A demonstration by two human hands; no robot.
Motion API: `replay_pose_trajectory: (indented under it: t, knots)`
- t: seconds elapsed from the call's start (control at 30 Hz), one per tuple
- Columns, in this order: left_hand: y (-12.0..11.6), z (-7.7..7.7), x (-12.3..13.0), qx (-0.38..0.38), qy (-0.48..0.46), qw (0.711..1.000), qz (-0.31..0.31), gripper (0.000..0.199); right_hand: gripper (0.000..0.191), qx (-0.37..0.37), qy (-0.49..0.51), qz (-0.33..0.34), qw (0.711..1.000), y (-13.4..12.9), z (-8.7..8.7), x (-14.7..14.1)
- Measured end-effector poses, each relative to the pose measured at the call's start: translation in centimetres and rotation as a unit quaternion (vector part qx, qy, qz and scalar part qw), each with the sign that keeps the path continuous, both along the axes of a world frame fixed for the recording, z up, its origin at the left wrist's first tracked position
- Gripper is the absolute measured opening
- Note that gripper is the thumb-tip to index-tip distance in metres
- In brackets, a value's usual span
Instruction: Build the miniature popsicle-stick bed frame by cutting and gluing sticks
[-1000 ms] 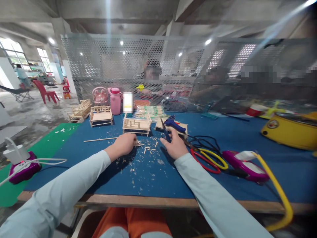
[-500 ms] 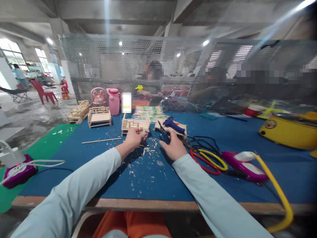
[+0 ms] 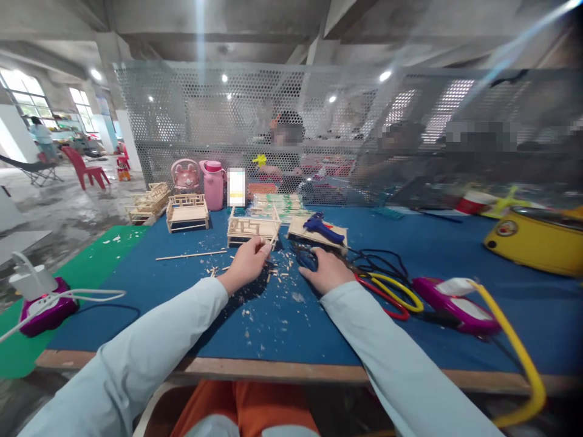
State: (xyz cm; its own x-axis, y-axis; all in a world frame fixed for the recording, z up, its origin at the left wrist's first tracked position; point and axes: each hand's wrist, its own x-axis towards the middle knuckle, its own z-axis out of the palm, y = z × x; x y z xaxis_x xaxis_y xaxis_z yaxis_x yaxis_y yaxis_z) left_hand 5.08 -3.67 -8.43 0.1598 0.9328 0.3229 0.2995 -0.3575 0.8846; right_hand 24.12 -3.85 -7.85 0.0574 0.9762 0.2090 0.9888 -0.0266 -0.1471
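Note:
My left hand [image 3: 249, 260] is closed in a pinch at the near right corner of a small bed-like frame of wooden sticks [image 3: 243, 230]. Whatever lies between its fingertips is too small to tell. Dark blue-handled pliers [image 3: 306, 260] rest low over the table, the handles between the thumb and fingers of my right hand [image 3: 330, 272]. Just beyond them, a blue glue gun [image 3: 324, 228] lies across another flat wooden piece [image 3: 296, 228]. Short stick offcuts [image 3: 273, 276] and pale crumbs are scattered between my hands.
More stick models [image 3: 187, 212] stand at the back left, near a pink jug [image 3: 213, 185]. One long stick [image 3: 191, 255] lies on the left. Bundled sticks [image 3: 276, 207] lie behind. To the right are cable loops [image 3: 396, 291], a purple power strip [image 3: 449, 303] and a yellow pot [image 3: 531, 243].
My right hand has lowered the pliers, which pointed upward before, toward the table. My left hand stays by the stick frame, its fingers turned slightly. The view has shifted a little.

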Motion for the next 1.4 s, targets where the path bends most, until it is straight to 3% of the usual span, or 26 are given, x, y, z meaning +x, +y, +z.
replay_pose_trajectory:
  t: [0.17,0.27,0.33,0.4,0.47,0.57,0.77,0.9,1.07,1.17,1.27,1.4]
  knots:
    - [-1.0,0.2,-1.0,0.042,0.045,0.998,-0.027,0.026,0.061,-0.041,-0.06,-0.024,0.997,-0.6,0.3,-0.4]
    - [-1.1,0.5,-1.6,0.045,0.066,0.996,-0.047,0.027,0.06,0.031,-0.08,0.01,0.996,-1.3,1.3,-1.0]
    - [-0.9,0.6,-2.0,0.043,0.071,0.995,-0.06,0.024,0.048,0.129,-0.094,0.094,0.983,-1.6,2.3,-1.7]
    - [-0.6,0.6,-2.2,0.041,0.072,0.994,-0.066,0.021,0.038,0.188,-0.121,0.213,0.951,-1.5,3.2,-2.7]
    - [-0.3,0.5,-2.5,0.037,0.077,0.995,-0.057,0.021,0.031,0.175,-0.155,0.32,0.918,-0.8,3.9,-3.7]
    - [0.2,0.2,-2.8,0.026,0.079,0.996,-0.029,0.026,0.027,0.148,-0.178,0.393,0.89,0.8,4.0,-5.0]
    - [0.8,-0.1,-2.9,0.006,0.029,1.0,-0.003,0.024,0.027,0.217,-0.093,0.394,0.888,2.3,2.3,-5.4]
    - [0.9,0.3,-3.2,-0.007,-0.003,1.0,0.025,0.019,0.023,0.188,-0.06,0.383,0.903,2.1,1.9,-4.3]
    - [-0.2,0.8,-3.1,0.044,0.083,0.994,0.047,0.022,0.017,0.148,-0.022,0.42,0.895,1.7,2.1,-2.8]
    - [-1.5,0.8,-2.2,0.099,0.166,0.981,-0.003,0.024,0.016,0.143,-0.011,0.446,0.884,1.1,1.5,-3.1]
    - [-2.4,0.9,-1.8,0.101,0.242,0.964,-0.054,0.025,0.019,0.16,0.005,0.463,0.872,0.4,1.0,-3.6]
    - [-2.6,1.1,-2.4,0.099,0.248,0.959,-0.094,0.021,0.021,0.178,0.027,0.471,0.864,-0.3,0.5,-3.9]
